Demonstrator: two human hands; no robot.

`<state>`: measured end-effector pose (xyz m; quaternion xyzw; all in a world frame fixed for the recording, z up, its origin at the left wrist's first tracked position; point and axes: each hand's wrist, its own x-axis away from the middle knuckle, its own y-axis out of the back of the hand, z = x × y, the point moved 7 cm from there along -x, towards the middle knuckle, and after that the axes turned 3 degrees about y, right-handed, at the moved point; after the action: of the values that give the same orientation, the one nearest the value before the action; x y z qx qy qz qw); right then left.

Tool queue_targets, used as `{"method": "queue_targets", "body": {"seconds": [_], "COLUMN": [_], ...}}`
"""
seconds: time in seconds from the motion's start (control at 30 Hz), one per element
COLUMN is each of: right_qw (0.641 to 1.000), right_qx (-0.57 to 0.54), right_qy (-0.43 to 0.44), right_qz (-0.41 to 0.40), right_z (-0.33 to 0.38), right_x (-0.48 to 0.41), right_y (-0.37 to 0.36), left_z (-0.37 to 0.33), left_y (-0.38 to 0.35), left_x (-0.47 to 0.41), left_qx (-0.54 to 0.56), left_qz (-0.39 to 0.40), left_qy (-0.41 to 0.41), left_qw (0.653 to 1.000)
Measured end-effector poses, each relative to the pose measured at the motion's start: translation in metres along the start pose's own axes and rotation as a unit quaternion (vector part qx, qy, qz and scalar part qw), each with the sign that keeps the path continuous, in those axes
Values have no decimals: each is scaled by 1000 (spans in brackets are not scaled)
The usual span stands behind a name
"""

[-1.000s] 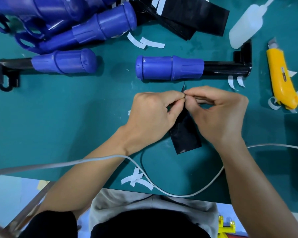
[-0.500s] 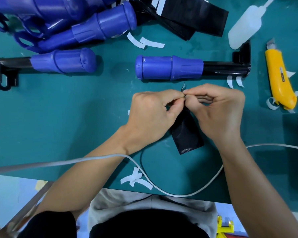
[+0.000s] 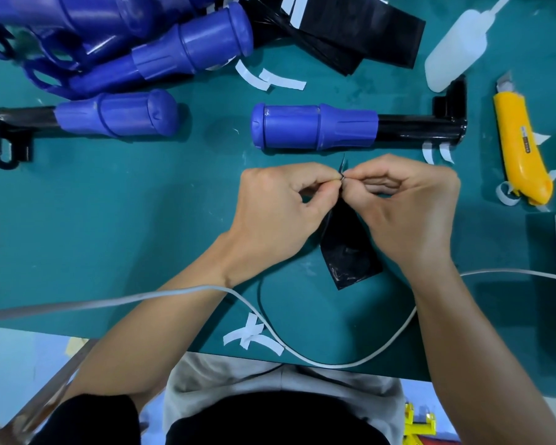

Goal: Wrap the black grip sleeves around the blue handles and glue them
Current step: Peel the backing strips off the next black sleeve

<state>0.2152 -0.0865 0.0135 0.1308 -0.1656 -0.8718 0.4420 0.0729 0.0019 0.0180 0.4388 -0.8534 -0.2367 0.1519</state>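
A black grip sleeve (image 3: 349,252) hangs over the green mat, its top corner pinched between my left hand (image 3: 280,216) and my right hand (image 3: 408,210), fingertips meeting at the sleeve's edge. Just beyond my hands lies a blue handle (image 3: 313,128) on a black bar. A second blue handle (image 3: 116,114) lies at the left. More black sleeves (image 3: 350,30) are stacked at the top. A white glue bottle (image 3: 456,49) lies at the upper right.
Several blue handles (image 3: 161,49) are piled at the top left. A yellow utility knife (image 3: 520,149) lies at the right. White backing strips (image 3: 254,335) are scattered on the mat. A white cable (image 3: 302,351) loops across the near edge.
Both hands stay in the same place, still pinching the sleeve's top corner; the fingertips have shifted only slightly.
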Motion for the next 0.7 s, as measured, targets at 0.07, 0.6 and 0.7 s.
{"method": "queue_targets", "body": {"seconds": [0.07, 0.6, 0.7], "right_qw": [1000, 997, 995], "right_qx": [6, 59, 67], "right_qy": [-1, 50, 65], "right_qz": [-3, -13, -22], "right_z": [0, 9, 13], "right_x": [0, 1, 3], "right_y": [0, 0, 0], "left_z": [-1, 16, 15], "left_y": [0, -6, -6], "left_x": [1, -15, -15], "left_qx": [-5, 231, 259], "left_qz": [-5, 140, 138], "left_qy": [-11, 140, 146], "left_qw": [1000, 952, 945]}}
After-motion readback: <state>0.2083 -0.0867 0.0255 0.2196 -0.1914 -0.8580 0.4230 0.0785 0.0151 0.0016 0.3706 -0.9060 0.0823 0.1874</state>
